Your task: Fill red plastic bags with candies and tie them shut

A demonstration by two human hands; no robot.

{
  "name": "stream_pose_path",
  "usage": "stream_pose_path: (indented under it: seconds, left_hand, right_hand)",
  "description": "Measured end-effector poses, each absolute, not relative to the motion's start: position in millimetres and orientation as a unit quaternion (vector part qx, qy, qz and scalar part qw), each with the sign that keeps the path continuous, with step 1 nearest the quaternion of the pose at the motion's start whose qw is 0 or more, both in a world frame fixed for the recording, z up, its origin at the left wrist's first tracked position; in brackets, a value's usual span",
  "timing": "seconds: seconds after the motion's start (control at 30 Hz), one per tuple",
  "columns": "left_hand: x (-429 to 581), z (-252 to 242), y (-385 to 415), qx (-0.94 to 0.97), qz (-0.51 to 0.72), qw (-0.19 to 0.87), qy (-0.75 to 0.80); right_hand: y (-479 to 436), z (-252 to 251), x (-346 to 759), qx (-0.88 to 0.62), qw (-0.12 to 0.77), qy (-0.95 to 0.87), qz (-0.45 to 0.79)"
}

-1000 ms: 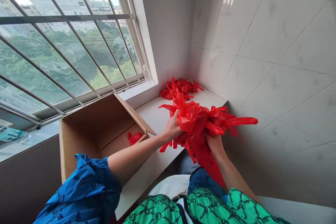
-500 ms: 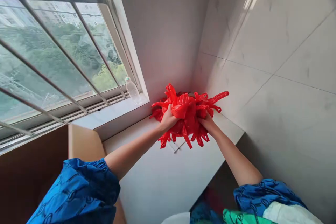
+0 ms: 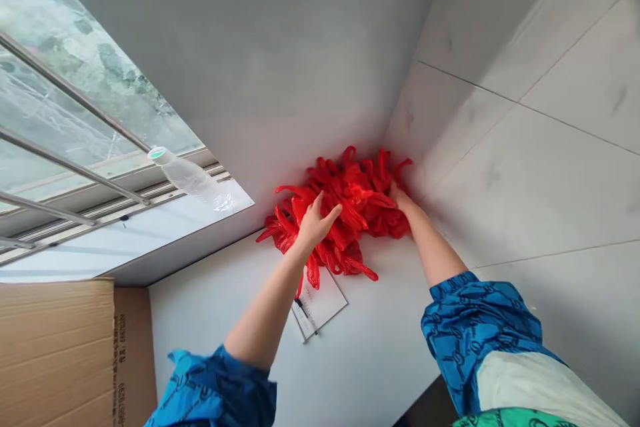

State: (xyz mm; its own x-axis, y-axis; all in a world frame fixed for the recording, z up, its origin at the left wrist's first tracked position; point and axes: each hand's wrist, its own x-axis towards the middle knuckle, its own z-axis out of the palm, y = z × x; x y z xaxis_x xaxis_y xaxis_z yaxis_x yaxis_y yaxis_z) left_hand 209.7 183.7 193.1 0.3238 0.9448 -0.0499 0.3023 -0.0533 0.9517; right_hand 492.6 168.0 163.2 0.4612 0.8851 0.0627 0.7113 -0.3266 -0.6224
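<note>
A heap of crumpled red plastic bags (image 3: pixel 345 207) lies in the corner of a white ledge (image 3: pixel 290 360), against the tiled wall. My left hand (image 3: pixel 315 223) sits on the heap's near left side, its fingers spread and no bag gathered in them. My right hand (image 3: pixel 400 197) pushes into the heap's right side, with its fingertips hidden among the red handles. Part of the heap overlaps a sheet of white paper (image 3: pixel 320 303), and a dark pen (image 3: pixel 304 313) lies on that sheet.
A clear plastic bottle (image 3: pixel 190 177) stands on the window sill (image 3: pixel 135 240) at left. A cardboard box (image 3: pixel 55 353) stands at the lower left. Grey tiles (image 3: pixel 535 160) cover the right wall, and a barred window (image 3: pixel 65 100) fills the upper left.
The bunch of bags has gone from my raised hands down onto the ledge and merged into one heap. My left hand has opened. The view has tilted further down.
</note>
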Motion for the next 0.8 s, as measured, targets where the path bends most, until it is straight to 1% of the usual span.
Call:
stream_pose_path:
  seconds: [0.07,0.1,0.17,0.2,0.27,0.33,0.37,0.4,0.47,0.57,0.63,0.7,0.8]
  left_hand:
    - [185.5,187.0,147.7,0.664,0.380,0.429,0.480]
    - [173.2,179.0,124.9,0.651,0.413,0.415,0.482]
    - [150.7,153.0,73.6,0.616,0.445,0.423,0.493]
    - [141.0,136.0,47.2,0.604,0.438,0.440,0.501]
    - [126.2,98.2,-2.5,0.584,0.406,0.463,0.528]
    - [117.0,61.3,-43.7,0.584,0.379,0.477,0.536]
    - [113.9,44.5,-60.3,0.594,0.369,0.481,0.528]
    - [111.3,29.1,-74.4,0.609,0.360,0.485,0.515]
    - [106.4,2.2,-96.6,0.644,0.344,0.486,0.480]
    - [98.8,-29.9,-121.9,0.693,0.335,0.461,0.442]
    - [95.5,-45.3,-135.6,0.736,0.338,0.416,0.415]
    - [95.5,-55.3,-146.4,0.780,0.335,0.358,0.389]
    - [101.0,-61.8,-156.0,0.808,0.325,0.306,0.384]
  right_hand:
    - [157.0,164.9,493.0,-0.834,0.268,-0.461,0.141]
    - [149.4,167.0,490.5,-0.854,0.251,-0.436,0.131]
    - [132.6,172.5,477.4,-0.886,0.224,-0.397,0.082]
    - [124.4,175.5,465.8,-0.892,0.221,-0.392,0.042]
    - [111.0,179.2,431.4,-0.862,0.250,-0.438,-0.053]
    - [103.7,175.9,385.3,-0.768,0.314,-0.544,-0.122]
    - [102.4,170.3,360.3,-0.713,0.339,-0.602,-0.119]
    - [102.5,161.9,335.9,-0.667,0.345,-0.653,-0.095]
    - [105.6,137.7,294.1,-0.619,0.298,-0.726,-0.034]
    - [113.5,93.9,259.8,-0.647,0.229,-0.727,-0.026]
    - [117.8,68.6,255.0,-0.677,0.224,-0.700,-0.046]
    - [120.1,50.6,260.0,-0.684,0.259,-0.681,-0.031]
    - [120.3,37.3,277.6,-0.650,0.365,-0.664,0.063]
